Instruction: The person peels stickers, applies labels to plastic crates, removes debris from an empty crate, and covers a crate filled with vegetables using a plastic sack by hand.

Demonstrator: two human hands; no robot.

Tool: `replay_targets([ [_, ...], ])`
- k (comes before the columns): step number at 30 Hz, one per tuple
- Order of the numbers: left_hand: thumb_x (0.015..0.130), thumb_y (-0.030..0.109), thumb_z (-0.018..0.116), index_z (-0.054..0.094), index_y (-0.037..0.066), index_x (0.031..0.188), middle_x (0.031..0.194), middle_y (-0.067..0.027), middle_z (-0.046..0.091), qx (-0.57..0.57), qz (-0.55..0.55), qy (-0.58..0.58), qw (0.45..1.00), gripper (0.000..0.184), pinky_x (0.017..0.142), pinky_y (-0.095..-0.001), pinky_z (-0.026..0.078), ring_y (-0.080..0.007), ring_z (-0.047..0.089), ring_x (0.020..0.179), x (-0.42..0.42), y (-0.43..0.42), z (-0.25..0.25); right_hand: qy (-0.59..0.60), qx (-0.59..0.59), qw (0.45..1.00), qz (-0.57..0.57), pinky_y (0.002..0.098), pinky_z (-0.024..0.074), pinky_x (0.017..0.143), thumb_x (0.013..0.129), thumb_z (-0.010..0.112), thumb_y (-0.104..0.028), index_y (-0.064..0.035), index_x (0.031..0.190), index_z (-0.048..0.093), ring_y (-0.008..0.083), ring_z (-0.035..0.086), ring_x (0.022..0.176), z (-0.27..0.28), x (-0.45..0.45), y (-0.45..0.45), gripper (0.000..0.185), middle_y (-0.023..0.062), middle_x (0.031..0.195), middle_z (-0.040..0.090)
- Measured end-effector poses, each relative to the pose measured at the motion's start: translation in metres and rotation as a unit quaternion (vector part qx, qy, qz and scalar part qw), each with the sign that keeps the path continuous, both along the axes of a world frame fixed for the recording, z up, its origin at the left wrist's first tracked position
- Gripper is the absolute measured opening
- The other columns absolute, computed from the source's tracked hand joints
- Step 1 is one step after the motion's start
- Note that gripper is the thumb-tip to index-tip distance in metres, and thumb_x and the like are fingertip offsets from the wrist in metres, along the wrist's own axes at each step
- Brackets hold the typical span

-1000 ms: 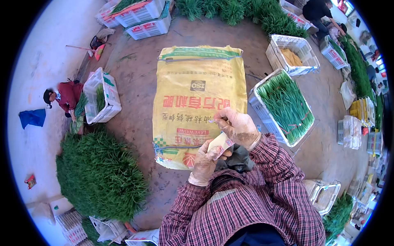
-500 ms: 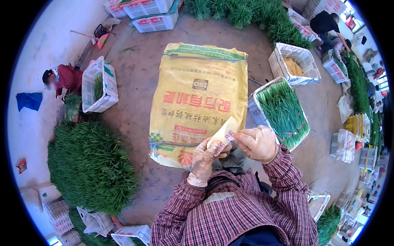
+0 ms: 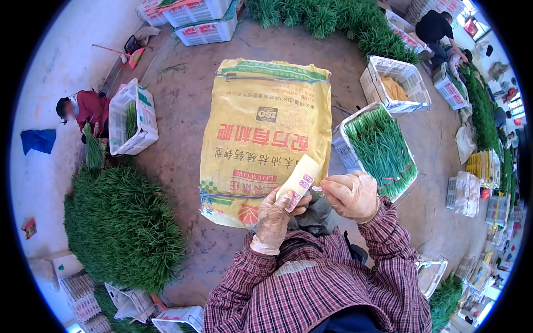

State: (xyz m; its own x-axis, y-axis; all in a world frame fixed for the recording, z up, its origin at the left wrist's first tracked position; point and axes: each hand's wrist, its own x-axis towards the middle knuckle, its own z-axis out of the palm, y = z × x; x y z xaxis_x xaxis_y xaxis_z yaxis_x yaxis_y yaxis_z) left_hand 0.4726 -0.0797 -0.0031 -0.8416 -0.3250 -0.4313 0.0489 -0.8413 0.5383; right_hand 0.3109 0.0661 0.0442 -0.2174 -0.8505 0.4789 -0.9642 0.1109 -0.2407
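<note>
My left hand [image 3: 273, 215], in a thin see-through glove, grips a cream strip of stickers [image 3: 303, 171] by its lower end, thumb on top. Pink printed labels run along the strip's right edge. Just right of the strip, my gloved right hand [image 3: 355, 195] pinches a small pink-and-white sticker [image 3: 317, 188] between thumb and fingertips; it looks apart from the strip. Beneath both hands a yellow woven sack [image 3: 261, 119] with red and green print lies flat. Beside my right hand stands a white crate [image 3: 345, 149] packed with green stalks [image 3: 382, 147] tied with a pinkish band.
A white crate with yellowish cloth [image 3: 417, 102] stands at upper right. Heaped green stalks [image 3: 122, 222] cover the left floor. A person in dark red [image 3: 91, 111] sits by another white crate [image 3: 145, 130]; a person in black [image 3: 433, 29] bends at the far right. Stacked crates [image 3: 205, 32] stand behind.
The small sticker in my right hand has come away from the strip, and that hand has shifted slightly right. The strip now shows more of its labels. The seated person's hands have moved.
</note>
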Motion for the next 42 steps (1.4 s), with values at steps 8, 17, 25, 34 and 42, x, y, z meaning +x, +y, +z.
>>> replay_targets([
  [8,0.095,0.022,0.063,0.052,-0.004,0.128,0.113,-0.0146,0.066,-0.02,0.001,-0.018,1.0,0.044,0.074,-0.0294,0.06,-0.023,0.069,0.097,-0.003,0.002,0.007,0.029,0.05,0.998,0.038,0.0311,0.0478,0.054,0.074,0.066,-0.017,-0.013,0.102,0.062,0.0142,0.063,0.062,0.002,0.008,-0.009,0.028,-0.0004,0.093,0.068],
  [17,0.097,0.022,0.061,0.053,-0.003,0.128,0.114,-0.012,0.066,-0.026,0.016,-0.022,0.999,0.041,0.079,-0.0304,0.059,-0.02,0.068,0.099,-0.006,0.009,0.013,0.086,0.06,0.994,0.039,0.0306,0.0478,0.054,0.074,0.066,-0.015,-0.0107,0.11,0.061,0.0141,0.062,0.063,0.003,0.009,-0.016,0.036,-0.0005,0.094,0.065],
  [25,0.097,0.022,0.06,0.05,-0.004,0.129,0.115,-0.0118,0.065,-0.01,0.029,-0.008,1.0,0.043,0.081,-0.0297,0.059,-0.0195,0.067,0.1,-0.005,0.009,0.005,0.096,0.056,0.989,0.095,0.0301,0.0481,0.054,0.076,0.065,-0.016,-0.0103,0.112,0.061,0.0132,0.062,0.064,0.0,0.004,-0.017,0.036,0.0035,0.1,0.066],
  [34,0.097,0.021,0.06,0.049,-0.005,0.132,0.12,-0.0136,0.063,0.005,0.002,0.021,1.0,0.045,0.081,-0.0302,0.059,-0.0211,0.067,0.104,-0.001,0.005,-0.002,0.119,0.067,0.985,0.106,0.0286,0.0484,0.055,0.078,0.064,-0.016,-0.0107,0.115,0.06,0.0121,0.064,0.068,0.002,0.001,-0.02,0.038,0.0058,0.106,0.066],
  [42,0.096,0.019,0.06,0.047,-0.004,0.131,0.117,-0.0137,0.064,0.015,0.006,0.031,0.999,0.044,0.082,-0.0339,0.06,-0.0207,0.067,0.101,0.0,0.004,-0.006,0.13,0.08,0.982,0.11,0.0283,0.0479,0.055,0.078,0.064,-0.016,-0.0123,0.116,0.059,0.0119,0.062,0.068,-0.001,0.001,-0.021,0.039,0.0037,0.108,0.064],
])
